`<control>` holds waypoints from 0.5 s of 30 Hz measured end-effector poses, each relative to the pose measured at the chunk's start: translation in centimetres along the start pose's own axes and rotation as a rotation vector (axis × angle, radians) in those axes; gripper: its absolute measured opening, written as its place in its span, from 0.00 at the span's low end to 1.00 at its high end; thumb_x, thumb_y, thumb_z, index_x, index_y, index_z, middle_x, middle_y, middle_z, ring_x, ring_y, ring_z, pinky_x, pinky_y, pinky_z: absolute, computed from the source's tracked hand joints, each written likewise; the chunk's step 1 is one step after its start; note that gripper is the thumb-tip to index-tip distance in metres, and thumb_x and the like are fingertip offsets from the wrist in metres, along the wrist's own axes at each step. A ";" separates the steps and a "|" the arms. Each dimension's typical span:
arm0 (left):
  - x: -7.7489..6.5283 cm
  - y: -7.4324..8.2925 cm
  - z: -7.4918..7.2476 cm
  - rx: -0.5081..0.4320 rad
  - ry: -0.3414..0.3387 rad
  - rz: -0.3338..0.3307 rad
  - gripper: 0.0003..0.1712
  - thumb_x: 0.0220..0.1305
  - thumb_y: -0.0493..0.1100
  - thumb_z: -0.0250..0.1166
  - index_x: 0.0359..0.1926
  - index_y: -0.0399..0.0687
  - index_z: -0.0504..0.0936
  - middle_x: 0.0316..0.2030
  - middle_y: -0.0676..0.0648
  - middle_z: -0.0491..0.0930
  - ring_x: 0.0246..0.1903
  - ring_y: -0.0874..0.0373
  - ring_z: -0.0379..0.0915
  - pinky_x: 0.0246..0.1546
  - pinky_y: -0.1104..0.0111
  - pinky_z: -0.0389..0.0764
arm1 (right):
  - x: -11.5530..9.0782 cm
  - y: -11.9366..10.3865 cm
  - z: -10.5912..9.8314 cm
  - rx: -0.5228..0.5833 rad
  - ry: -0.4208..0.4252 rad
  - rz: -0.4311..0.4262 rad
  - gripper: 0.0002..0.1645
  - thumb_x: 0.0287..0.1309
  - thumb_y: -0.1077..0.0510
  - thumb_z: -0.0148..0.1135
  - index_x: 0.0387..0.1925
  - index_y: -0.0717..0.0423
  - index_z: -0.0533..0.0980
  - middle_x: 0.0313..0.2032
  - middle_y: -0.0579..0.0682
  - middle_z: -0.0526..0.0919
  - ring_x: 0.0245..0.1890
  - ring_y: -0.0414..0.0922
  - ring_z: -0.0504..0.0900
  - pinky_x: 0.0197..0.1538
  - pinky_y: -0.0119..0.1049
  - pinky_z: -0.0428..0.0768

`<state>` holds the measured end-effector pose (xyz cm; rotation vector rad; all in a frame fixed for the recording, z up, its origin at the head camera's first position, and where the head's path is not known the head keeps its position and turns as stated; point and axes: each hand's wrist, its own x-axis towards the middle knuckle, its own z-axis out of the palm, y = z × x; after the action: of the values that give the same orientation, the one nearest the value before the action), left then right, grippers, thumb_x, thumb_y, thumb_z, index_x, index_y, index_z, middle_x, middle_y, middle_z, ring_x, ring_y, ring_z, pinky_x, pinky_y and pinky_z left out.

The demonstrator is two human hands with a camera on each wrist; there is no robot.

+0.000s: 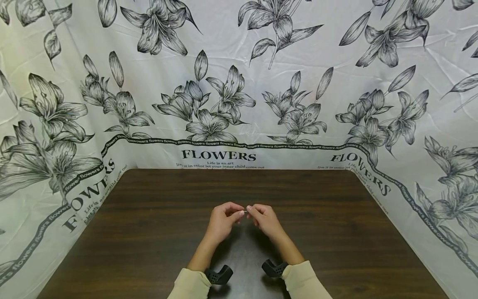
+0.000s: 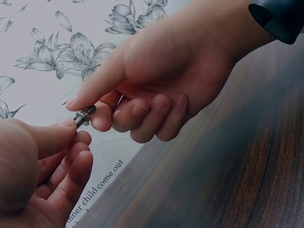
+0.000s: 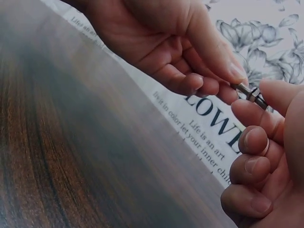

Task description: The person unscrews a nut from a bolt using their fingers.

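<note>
a small threaded metal piece with a wider collar [image 2: 84, 117], perhaps a bolt carrying a nut, is held in the air just below the centre of the head view, above a dark wooden table [image 1: 142, 224]. the left hand [image 1: 223, 221] pinches one end between thumb and forefinger; the right hand [image 1: 265, 220] pinches the other end the same way. working the piece well probably means keeping both pinches in one straight line, steadying one end while the other turns gently, since a tilt could bind the threads and so little metal shows that it might slip. a light fingertip grip near the collar would likely give the best control. both forearms reach up from the bottom edge of the frame and lean inward, fingertips nearly meeting. in the right wrist view, the right hand's other fingers curl loosely toward the palm at lower right.
</note>
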<state>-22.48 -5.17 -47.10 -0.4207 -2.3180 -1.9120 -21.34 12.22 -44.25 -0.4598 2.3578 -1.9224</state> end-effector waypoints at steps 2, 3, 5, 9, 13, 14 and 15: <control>0.0 -0.1 0.0 -0.006 -0.003 0.009 0.02 0.60 0.35 0.69 0.35 0.42 0.85 0.28 0.47 0.83 0.23 0.46 0.80 0.27 0.51 0.81 | 0.0 0.0 0.0 0.005 -0.005 -0.001 0.20 0.71 0.60 0.53 0.27 0.75 0.75 0.13 0.53 0.66 0.11 0.35 0.61 0.18 0.28 0.61; -0.1 -0.1 0.0 -0.013 -0.003 0.015 0.02 0.60 0.35 0.69 0.35 0.42 0.85 0.28 0.47 0.84 0.23 0.46 0.80 0.27 0.50 0.81 | 0.0 0.0 0.0 0.005 -0.005 -0.006 0.20 0.70 0.60 0.53 0.27 0.75 0.74 0.13 0.54 0.66 0.11 0.35 0.61 0.18 0.29 0.61; -0.1 -0.1 0.0 -0.018 -0.001 0.023 0.02 0.60 0.35 0.69 0.35 0.41 0.85 0.28 0.46 0.84 0.22 0.47 0.79 0.27 0.50 0.81 | 0.0 0.1 0.1 0.011 -0.006 -0.010 0.19 0.70 0.61 0.53 0.27 0.75 0.74 0.13 0.55 0.66 0.12 0.35 0.62 0.18 0.28 0.61; 0.0 -0.2 -0.1 -0.026 0.006 0.027 0.03 0.60 0.35 0.69 0.35 0.40 0.85 0.28 0.45 0.83 0.22 0.45 0.79 0.26 0.51 0.81 | 0.3 0.8 0.1 0.030 0.004 -0.010 0.16 0.68 0.62 0.56 0.29 0.73 0.75 0.14 0.52 0.67 0.13 0.36 0.63 0.18 0.29 0.62; 0.0 -0.2 -0.1 -0.018 0.013 0.018 0.03 0.60 0.34 0.69 0.35 0.38 0.85 0.28 0.43 0.83 0.22 0.44 0.79 0.26 0.52 0.81 | 0.9 2.7 0.0 0.069 0.018 -0.006 0.14 0.67 0.62 0.58 0.35 0.75 0.76 0.15 0.49 0.67 0.14 0.37 0.63 0.18 0.29 0.62; 0.0 -0.1 -0.1 -0.017 0.015 0.012 0.03 0.60 0.34 0.69 0.35 0.38 0.85 0.27 0.42 0.83 0.22 0.44 0.79 0.26 0.52 0.81 | 1.0 3.2 0.0 0.073 0.024 -0.010 0.14 0.66 0.62 0.59 0.35 0.74 0.77 0.15 0.49 0.67 0.14 0.38 0.63 0.18 0.29 0.62; 0.0 0.0 -0.1 -0.017 0.016 0.009 0.04 0.60 0.34 0.69 0.36 0.37 0.85 0.28 0.42 0.83 0.22 0.44 0.79 0.26 0.51 0.81 | 1.2 3.7 0.0 0.077 0.030 -0.016 0.14 0.66 0.62 0.59 0.36 0.74 0.77 0.15 0.48 0.67 0.14 0.38 0.63 0.18 0.29 0.61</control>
<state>-22.49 -5.25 -47.13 -0.4148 -2.2878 -1.9248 -23.15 12.58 -47.68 -0.4480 2.2942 -2.0329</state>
